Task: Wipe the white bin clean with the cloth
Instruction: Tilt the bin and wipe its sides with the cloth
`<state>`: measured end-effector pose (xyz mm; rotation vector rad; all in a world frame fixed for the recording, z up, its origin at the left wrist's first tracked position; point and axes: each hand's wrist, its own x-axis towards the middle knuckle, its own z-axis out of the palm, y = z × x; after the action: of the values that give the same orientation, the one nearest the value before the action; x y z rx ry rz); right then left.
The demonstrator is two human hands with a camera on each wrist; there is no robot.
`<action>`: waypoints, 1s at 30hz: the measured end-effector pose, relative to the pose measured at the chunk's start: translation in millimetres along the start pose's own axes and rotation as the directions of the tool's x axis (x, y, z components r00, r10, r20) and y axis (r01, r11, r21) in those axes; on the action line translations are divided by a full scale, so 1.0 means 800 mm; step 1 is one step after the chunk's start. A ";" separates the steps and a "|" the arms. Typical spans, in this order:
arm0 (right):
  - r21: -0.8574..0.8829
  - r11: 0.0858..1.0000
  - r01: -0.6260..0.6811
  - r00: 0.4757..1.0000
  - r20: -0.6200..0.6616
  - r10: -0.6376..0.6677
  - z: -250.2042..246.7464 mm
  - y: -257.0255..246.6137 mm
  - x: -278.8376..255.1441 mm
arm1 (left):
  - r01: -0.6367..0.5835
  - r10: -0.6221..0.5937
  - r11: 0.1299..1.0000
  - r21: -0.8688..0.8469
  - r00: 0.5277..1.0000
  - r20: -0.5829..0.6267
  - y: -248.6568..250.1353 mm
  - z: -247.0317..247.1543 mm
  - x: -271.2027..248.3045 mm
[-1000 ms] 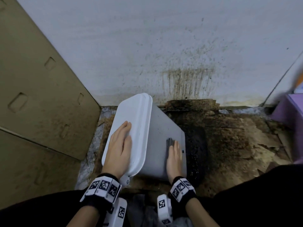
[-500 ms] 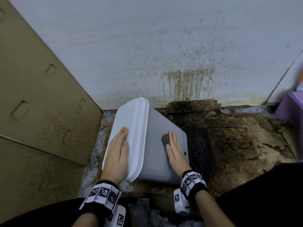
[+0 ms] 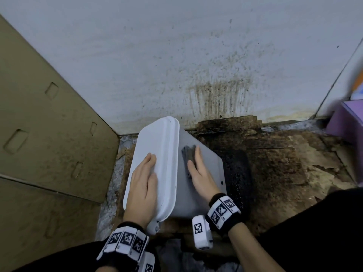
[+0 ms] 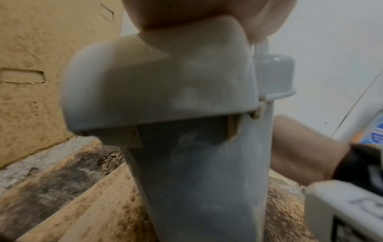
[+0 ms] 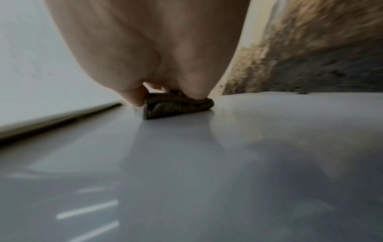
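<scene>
The white bin [image 3: 206,173] lies tilted on the floor, its closed lid [image 3: 157,134] facing left. My left hand [image 3: 143,181] rests flat on the lid with straight fingers. My right hand [image 3: 198,171] presses a folded dark grey cloth [image 3: 187,152] against the bin's upturned side, close to the lid's rim. In the right wrist view the cloth [image 5: 176,104] sits under my fingertips on the smooth bin side [image 5: 207,163]. The left wrist view shows the lid [image 4: 155,85] over the bin body [image 4: 196,172], with my right forearm [image 4: 300,155] behind it.
A cardboard panel [image 3: 49,124] stands at the left. The white wall [image 3: 216,75] behind the bin is streaked with brown stains. Stained, torn cardboard [image 3: 284,163] covers the floor to the right, with a dark wet patch beside the bin. A purple box [image 3: 349,122] sits far right.
My right hand has slid the cloth along the bin's side, away from me and toward the wall. The left hand stays on the lid.
</scene>
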<state>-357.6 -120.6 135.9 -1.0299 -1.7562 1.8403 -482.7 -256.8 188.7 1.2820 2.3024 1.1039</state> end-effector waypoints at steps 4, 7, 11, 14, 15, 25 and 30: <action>-0.146 0.977 0.153 0.986 0.089 -0.141 0.009 -0.019 0.011 | -0.002 0.002 1.000 0.007 1.000 0.001 0.000 0.000 -0.001; -0.329 0.916 0.230 0.973 0.112 -0.204 0.004 -0.008 0.015 | -0.008 0.008 1.000 0.001 1.000 -0.001 0.000 0.000 -0.001; -0.495 0.841 0.220 0.970 0.020 -0.242 0.009 -0.002 0.012 | -0.013 0.013 1.000 -0.003 1.000 -0.010 0.001 0.002 0.000; -0.557 0.809 0.187 0.958 -0.078 -0.275 0.012 0.001 0.008 | -0.027 0.027 1.000 0.001 1.000 -0.004 0.004 0.004 0.000; -0.523 0.831 0.188 0.959 -0.083 -0.269 0.011 0.002 0.009 | -0.030 0.030 1.000 0.005 1.000 0.000 0.005 0.004 0.000; -0.372 0.913 0.167 0.985 0.095 -0.141 -0.020 0.037 0.042 | 0.004 -0.004 0.999 -0.036 1.000 -0.003 -0.005 -0.003 0.001; -0.319 0.944 -0.086 0.995 0.028 0.100 -0.058 0.088 0.059 | 0.005 -0.005 0.999 -0.044 1.000 -0.004 0.001 -0.003 0.002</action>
<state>-340.6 -64.6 59.1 -1.2166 -2.1131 1.6783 -484.5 -256.8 191.1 1.2578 2.2700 1.1505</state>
